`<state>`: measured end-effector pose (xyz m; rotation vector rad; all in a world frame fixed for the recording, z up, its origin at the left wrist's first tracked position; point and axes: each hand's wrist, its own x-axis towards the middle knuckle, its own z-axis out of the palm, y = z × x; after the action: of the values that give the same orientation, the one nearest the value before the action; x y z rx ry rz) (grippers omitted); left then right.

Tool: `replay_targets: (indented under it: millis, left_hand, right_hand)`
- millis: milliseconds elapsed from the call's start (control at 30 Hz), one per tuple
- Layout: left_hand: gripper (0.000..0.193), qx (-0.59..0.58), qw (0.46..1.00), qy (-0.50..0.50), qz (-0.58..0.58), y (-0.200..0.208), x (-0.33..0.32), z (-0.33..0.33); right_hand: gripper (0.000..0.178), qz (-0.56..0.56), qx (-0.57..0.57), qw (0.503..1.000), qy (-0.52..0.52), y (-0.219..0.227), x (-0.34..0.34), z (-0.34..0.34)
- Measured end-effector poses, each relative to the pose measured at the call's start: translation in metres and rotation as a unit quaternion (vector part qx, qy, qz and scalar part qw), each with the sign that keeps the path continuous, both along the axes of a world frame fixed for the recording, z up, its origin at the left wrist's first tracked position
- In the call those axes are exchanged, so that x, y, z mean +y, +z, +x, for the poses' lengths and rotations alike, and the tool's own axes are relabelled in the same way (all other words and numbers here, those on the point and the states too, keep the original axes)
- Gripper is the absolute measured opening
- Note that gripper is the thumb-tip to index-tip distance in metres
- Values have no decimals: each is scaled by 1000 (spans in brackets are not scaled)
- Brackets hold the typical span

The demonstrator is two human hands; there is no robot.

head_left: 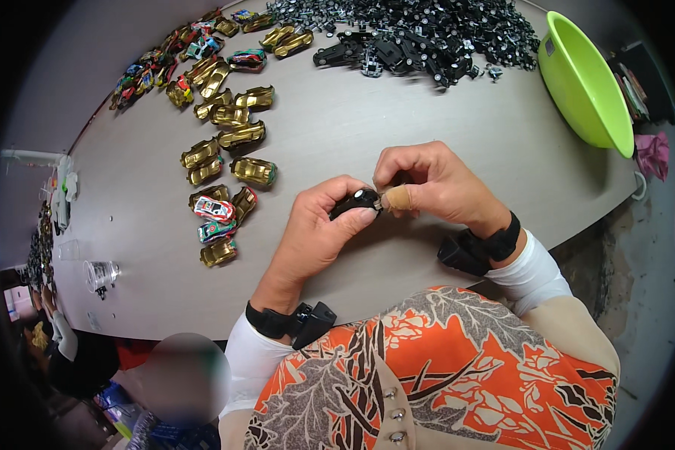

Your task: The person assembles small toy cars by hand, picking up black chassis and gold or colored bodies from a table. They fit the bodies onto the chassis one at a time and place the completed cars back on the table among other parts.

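Observation:
My left hand (pixel 315 225) is closed around a black toy car chassis (pixel 355 200), with a wheel showing between thumb and fingers. My right hand (pixel 446 184) meets it at the chassis's right end, its thumb and fingers pinched together. A tan bandage (pixel 398 197) wraps the right thumb. A small metallic bit shows at the pinch, and something dark sits inside the curled fingers; neither can be told clearly. Both hands are just above the table near my body. Left of them lie gold-coloured toy car bodies (pixel 253 171), mostly overturned, some showing painted sides.
A big heap of black chassis and wheel sets (pixel 427 45) covers the table's far side. To the right leans a lime-green basin (pixel 583 90). A clear plastic cup (pixel 100 276) stands at the left. Another person's arm (pixel 64 334) shows at the far left edge.

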<state>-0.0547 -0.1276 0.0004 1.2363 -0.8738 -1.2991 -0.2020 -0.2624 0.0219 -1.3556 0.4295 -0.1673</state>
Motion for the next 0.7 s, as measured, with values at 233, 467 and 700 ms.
replay_targets:
  millis: [233,467,700]
  left_hand:
    - [14,-96,995,6,17,-7,7,-4]
    - [11,-59,998,27,-7,1,25,-3]
    - [15,51,996,53,48,8,43,1]
  right_hand:
    - [3,-85,72,994,9,-7,12,4]
    - [2,10,40,997,71,0,17,6]
    - [3,98,-17,993,62,-4,22,6]
